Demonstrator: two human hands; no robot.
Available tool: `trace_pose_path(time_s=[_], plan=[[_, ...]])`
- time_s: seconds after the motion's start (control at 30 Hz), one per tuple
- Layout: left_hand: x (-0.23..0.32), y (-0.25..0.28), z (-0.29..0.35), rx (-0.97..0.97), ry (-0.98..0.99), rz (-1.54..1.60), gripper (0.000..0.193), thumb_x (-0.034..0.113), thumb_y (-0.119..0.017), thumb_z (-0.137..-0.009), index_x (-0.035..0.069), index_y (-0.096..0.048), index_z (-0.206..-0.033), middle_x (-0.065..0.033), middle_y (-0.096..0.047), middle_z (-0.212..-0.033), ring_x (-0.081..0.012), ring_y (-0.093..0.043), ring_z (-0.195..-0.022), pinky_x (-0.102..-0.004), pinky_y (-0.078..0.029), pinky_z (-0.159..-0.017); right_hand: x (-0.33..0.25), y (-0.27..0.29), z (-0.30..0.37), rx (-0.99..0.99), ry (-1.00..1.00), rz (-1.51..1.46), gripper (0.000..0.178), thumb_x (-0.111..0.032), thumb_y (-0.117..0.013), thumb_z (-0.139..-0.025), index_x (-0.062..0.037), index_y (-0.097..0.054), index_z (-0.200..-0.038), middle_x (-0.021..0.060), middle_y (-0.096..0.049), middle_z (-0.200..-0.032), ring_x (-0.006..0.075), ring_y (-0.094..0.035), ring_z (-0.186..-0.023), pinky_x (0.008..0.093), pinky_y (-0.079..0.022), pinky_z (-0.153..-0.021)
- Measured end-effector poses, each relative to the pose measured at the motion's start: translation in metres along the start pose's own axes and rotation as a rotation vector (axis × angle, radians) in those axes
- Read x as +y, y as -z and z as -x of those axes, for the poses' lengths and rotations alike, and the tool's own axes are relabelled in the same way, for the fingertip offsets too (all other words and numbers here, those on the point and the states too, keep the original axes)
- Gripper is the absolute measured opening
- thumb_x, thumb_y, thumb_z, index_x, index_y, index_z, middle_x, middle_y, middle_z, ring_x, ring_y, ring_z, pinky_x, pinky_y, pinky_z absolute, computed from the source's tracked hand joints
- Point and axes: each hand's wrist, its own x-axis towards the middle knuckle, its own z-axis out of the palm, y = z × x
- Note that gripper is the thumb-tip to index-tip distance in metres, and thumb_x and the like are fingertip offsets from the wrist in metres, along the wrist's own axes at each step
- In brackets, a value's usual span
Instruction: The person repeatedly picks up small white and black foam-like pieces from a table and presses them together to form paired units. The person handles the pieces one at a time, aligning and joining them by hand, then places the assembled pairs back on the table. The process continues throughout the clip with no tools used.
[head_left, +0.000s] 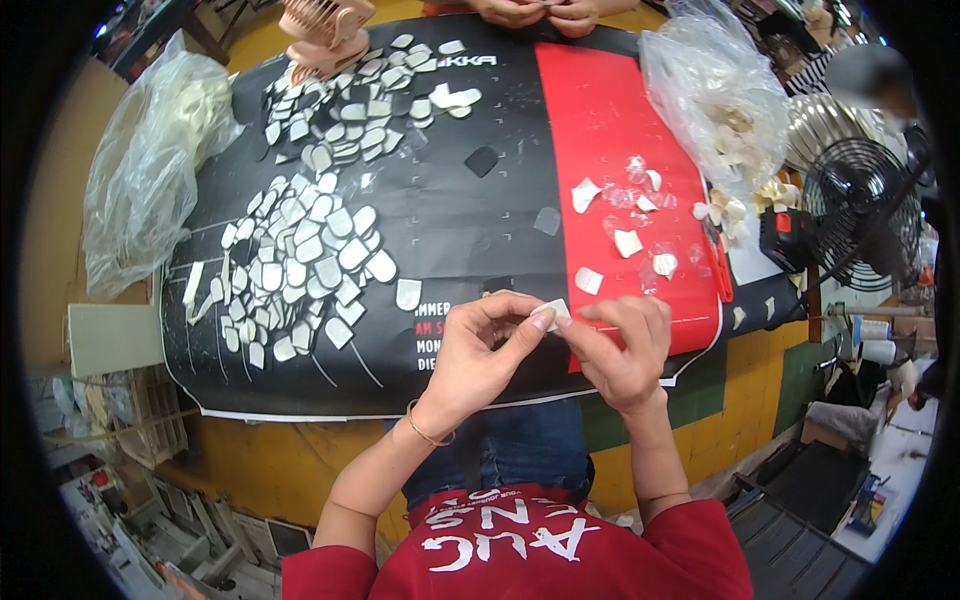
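Note:
My left hand (485,345) pinches a small white pad (553,313) between thumb and fingers above the front of the table. At the pad's right edge, the thumb and index finger of my right hand (628,350) are closed on it, the other fingers loosely curled. To the left lies a heap of similar white rounded pads (290,250), some with dark edges. One single pad (408,294) rests apart, nearer my left hand. Beyond my right hand, white scraps (628,243) and clear film pieces are scattered over the red part of the mat (590,110).
A second pad heap (370,105) lies farther back beside a pink fan (325,35). Plastic bags stand at left (150,160) and right (715,95). A red-handled tool (720,265) lies at the right edge, near a black fan (860,210). Another person's hands (540,12) are across the table.

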Motion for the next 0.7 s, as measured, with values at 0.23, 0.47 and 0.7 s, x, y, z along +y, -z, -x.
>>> trace_pose_path(time_s=[0.23,0.47,0.7], plan=[[-0.001,0.021,0.019,0.100,-0.257,-0.499,0.012,0.004,-0.073,-0.088,0.000,-0.075,-0.099,-0.0116,-0.072,-0.094,-0.0199,-0.069,-0.085,-0.0290,-0.053,-0.077,-0.018,-0.010,-0.006,-0.253,-0.648,-0.783,0.033,-0.011,-0.081,-0.082,0.0009,-0.071,-0.111,0.0096,-0.070,-0.095,0.0155,-0.067,-0.082,0.0271,-0.054,-0.074],[-0.009,0.044,0.020,0.206,-0.470,-0.974,0.020,0.015,-0.077,-0.083,0.007,-0.074,-0.101,-0.0064,-0.068,-0.100,-0.0252,-0.064,-0.093,-0.0373,-0.046,-0.083,-0.020,-0.026,-0.010,-0.324,-0.902,-0.882,0.015,-0.003,-0.072,-0.091,0.0074,-0.069,-0.101,0.0079,-0.072,-0.090,0.0103,-0.066,-0.078,0.0225,-0.053,-0.070],[-0.023,0.056,0.014,0.236,-0.633,-1.386,0.026,0.022,-0.078,-0.081,0.013,-0.073,-0.105,-0.0037,-0.062,-0.117,-0.0227,-0.057,-0.106,-0.0401,-0.038,-0.095,-0.023,-0.048,-0.030,-0.346,-1.011,-0.783,0.015,-0.005,-0.070,-0.094,0.0077,-0.069,-0.102,0.0071,-0.072,-0.088,0.0074,-0.065,-0.073,0.0210,-0.052,-0.067]])
